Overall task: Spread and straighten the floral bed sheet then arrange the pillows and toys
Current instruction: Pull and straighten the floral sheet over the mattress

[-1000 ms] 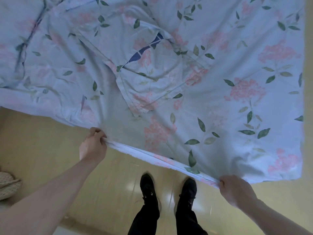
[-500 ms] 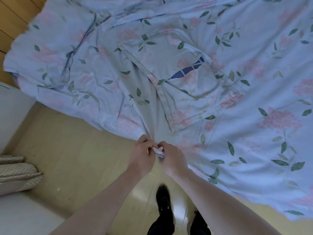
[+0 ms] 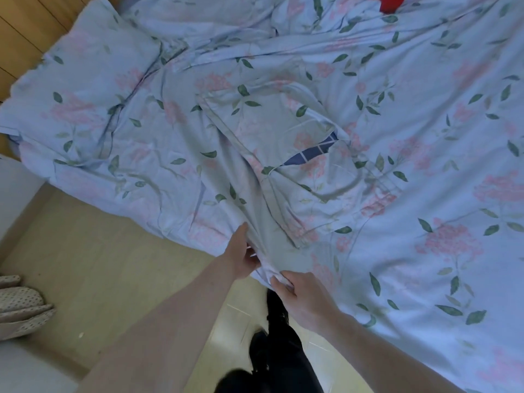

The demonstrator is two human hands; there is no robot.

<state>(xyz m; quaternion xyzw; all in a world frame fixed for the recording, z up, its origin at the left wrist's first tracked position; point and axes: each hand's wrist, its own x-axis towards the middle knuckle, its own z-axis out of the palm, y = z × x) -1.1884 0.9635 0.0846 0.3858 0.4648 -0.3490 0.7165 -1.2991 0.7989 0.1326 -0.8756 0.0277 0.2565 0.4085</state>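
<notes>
Fingers [image 3: 279,280] of both hands on floral sheet [image 3: 397,171] hem.

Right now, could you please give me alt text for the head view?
Two bare hands, left hand and right hand, grip the near edge of a rumpled pale-blue floral bed sheet above a beige floor; a dark blue striped patch shows through a gap.

- The bed [image 3: 17,143] fills the far and right side, covered by the rumpled floral bed sheet [image 3: 425,171].
- A red thing [image 3: 387,2] lies on the sheet at the far edge.
- The pale floor [image 3: 93,265] near left carries patterned cushions [image 3: 21,307].
</notes>
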